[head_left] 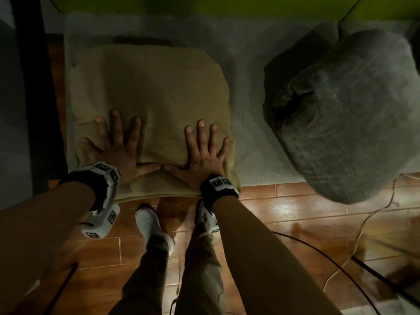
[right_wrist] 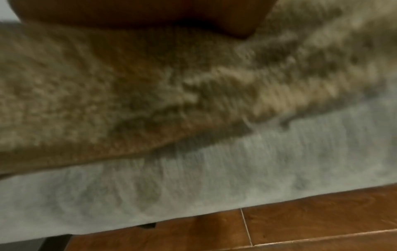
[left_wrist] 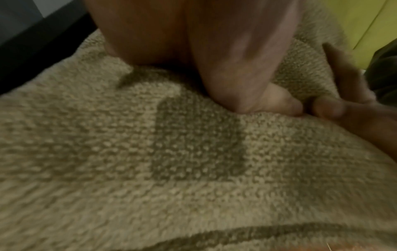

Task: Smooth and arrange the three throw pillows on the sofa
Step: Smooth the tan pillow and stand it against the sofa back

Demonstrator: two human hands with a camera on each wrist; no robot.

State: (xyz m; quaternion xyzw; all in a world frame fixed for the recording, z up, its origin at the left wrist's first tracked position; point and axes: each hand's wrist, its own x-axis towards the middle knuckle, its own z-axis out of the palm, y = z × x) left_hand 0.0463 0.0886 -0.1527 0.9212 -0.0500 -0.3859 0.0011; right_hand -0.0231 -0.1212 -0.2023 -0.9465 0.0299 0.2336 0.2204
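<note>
From the head view I see two pillows on the sofa (head_left: 245, 71): a tan pillow (head_left: 154, 92) under my palms and a grey pillow (head_left: 345, 114) well apart, overhanging the floor (head_left: 295, 201). My left hand (head_left: 120, 146) and right hand (head_left: 204, 151) press flat, fingers spread, thumbs touching. Cables (head_left: 318, 248) cross the floor.

The left wrist shows both thumbs meeting on the tan weave.

The right wrist shows the pillow's edge on the sofa, blurred.

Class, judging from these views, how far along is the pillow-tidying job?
Done: nothing clearly finished. In hand: left hand and right hand press flat on the tan pillow, smoothing it. Left: the grey pillow overhangs the sofa edge, crumpled; a third isn't in view.
</note>
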